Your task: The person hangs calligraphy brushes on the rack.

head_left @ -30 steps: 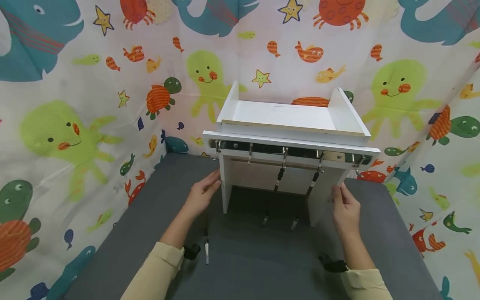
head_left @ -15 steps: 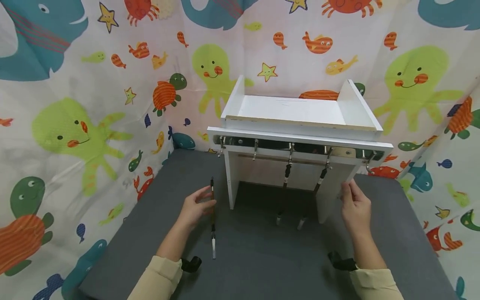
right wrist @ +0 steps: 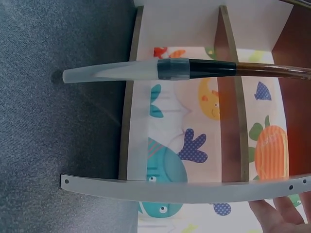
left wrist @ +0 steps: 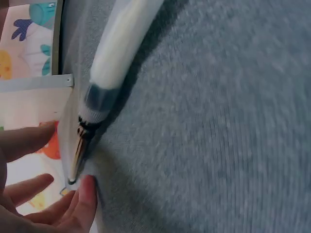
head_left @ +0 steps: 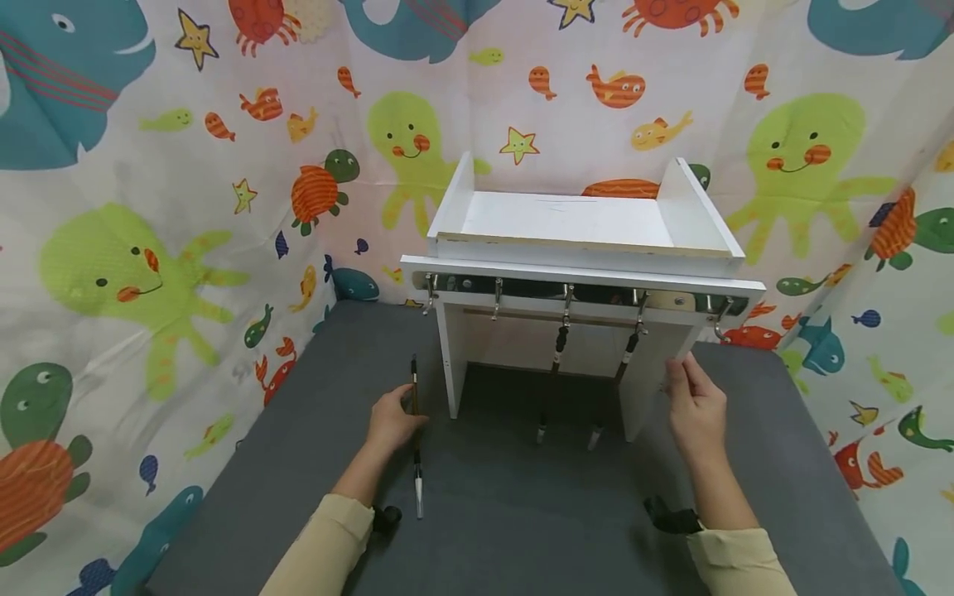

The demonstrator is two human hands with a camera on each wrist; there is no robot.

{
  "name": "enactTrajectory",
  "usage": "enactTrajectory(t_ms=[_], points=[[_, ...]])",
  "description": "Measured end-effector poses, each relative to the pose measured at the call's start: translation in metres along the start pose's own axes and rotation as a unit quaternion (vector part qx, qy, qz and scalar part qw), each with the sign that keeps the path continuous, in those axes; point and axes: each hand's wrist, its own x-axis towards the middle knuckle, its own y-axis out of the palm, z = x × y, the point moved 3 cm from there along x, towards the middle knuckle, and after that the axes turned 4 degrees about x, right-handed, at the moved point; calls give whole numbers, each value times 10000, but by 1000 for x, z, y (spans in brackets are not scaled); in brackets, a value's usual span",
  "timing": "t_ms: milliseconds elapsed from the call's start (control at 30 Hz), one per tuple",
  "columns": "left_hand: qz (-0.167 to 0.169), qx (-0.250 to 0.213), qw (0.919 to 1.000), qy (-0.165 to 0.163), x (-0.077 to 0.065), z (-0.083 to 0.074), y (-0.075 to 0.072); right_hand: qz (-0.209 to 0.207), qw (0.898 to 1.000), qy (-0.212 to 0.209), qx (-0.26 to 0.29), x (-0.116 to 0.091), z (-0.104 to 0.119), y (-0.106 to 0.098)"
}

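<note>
A calligraphy brush with a clear cap lies on the grey table, left of a white shelf rack. My left hand is at the brush's handle, thumb and fingers on either side of it. In the left wrist view those fingers are spread, with a gap around the handle. My right hand pinches the front edge of the rack's right side panel. Two more capped brushes hang from the rack's hooks, a left one and a right one.
A metal hook rail with several hooks runs along the rack's front. Above it is a tray-like top with raised sides. Sea-animal printed cloth covers the walls behind and beside the grey table.
My left hand has left the rack's left side panel and moved down and left to the brush on the table. The right hand stays on the right panel.
</note>
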Motion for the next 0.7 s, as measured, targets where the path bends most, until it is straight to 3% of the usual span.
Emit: enactTrajectory(t_ms=[167, 400, 700], points=[[-7, 83, 9998, -157, 5, 3, 8, -67, 9999, -104, -90, 0, -2, -2], [-330, 469, 9982, -151, 15, -5, 12, -41, 9999, 46, -102, 2, 0, -6], [-597, 582, 9950, -551, 14, -1, 10, 86, 9999, 42, -91, 1, 1, -4]])
